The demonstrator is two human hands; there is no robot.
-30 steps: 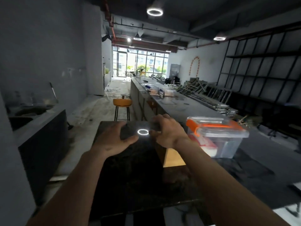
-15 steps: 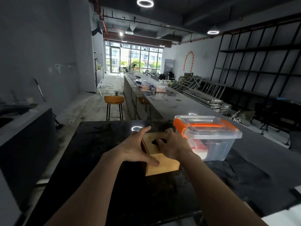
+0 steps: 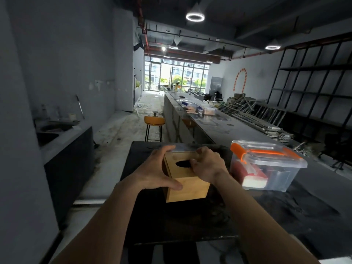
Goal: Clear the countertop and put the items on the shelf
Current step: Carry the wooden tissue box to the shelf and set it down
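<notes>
A wooden tissue box (image 3: pixel 187 189) with a dark oval slot on top sits on the black countertop (image 3: pixel 171 221) in front of me. My left hand (image 3: pixel 158 172) clasps its left side, thumb along the near edge. My right hand (image 3: pixel 206 165) grips the box's top right side, fingers curled at the slot. Just to the right stands a clear plastic storage bin (image 3: pixel 266 166) with an orange-clipped lid and red and white items inside. Dark shelving (image 3: pixel 312 88) lines the right wall.
A long grey counter (image 3: pixel 207 122) with several small items runs away ahead. An orange stool (image 3: pixel 154 126) stands on the floor beside it. A sink counter (image 3: pixel 57 138) is at the left. Metal frames (image 3: pixel 253 113) lie piled at the right.
Both hands went from resting on the dark countertop's far edge to closing around the wooden tissue box. My view has swung so the box now sits nearer the centre.
</notes>
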